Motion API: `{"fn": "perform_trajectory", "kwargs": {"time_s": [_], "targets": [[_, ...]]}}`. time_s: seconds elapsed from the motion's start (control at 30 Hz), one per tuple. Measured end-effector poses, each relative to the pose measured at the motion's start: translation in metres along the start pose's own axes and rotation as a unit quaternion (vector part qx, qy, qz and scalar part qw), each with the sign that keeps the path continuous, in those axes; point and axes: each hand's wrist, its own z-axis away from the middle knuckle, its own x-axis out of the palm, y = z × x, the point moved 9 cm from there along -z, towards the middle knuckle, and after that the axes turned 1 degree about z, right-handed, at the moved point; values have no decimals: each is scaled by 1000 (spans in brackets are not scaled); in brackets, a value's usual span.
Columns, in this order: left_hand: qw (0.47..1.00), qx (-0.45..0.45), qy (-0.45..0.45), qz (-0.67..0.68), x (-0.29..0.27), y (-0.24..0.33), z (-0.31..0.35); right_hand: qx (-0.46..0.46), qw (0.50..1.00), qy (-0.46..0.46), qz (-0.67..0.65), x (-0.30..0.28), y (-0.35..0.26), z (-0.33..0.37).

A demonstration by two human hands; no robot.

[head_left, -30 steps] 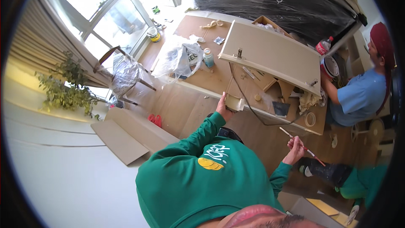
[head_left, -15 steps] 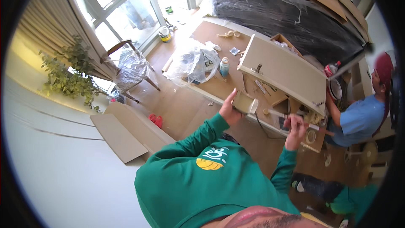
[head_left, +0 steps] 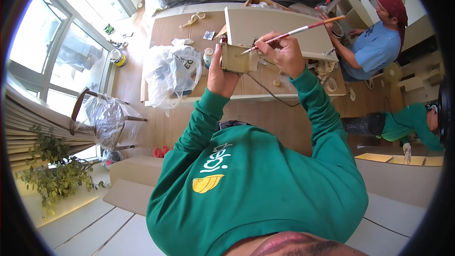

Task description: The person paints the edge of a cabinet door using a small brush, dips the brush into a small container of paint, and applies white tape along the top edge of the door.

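Fingers of the right hand (head_left: 283, 56) pinch a slim red-and-white brush (head_left: 313, 26) at upper centre, its pale tip overlapping a squarish beige container (head_left: 236, 63) (contact unclear). The left hand (head_left: 222, 79) wraps the container's left side, thumb up, fingertips hidden. The brush looks light and stiff, best gripped low on its handle; the container seems light, perhaps slippery, best cupped by its walls. Beyond lies a flat cream panel (head_left: 265, 21).

Worn on the head, the fisheye camera looks down and forward: green sweatshirt (head_left: 265, 175) close at six o'clock, left hand (head_left: 223, 79) farther off at twelve, right hand (head_left: 285, 54) at one, cardboard-covered table (head_left: 163, 29) beyond, window (head_left: 79, 50) at ten.
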Motion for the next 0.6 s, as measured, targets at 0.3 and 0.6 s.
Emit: {"fn": "perform_trajectory", "kwargs": {"time_s": [0.3,0.6], "targets": [[996,-32,7,87,-30,24,9,67,997,1,-25,12,5,2],[992,-15,64,104,-70,38,12,-7,998,-48,35,29,1,-11]]}}
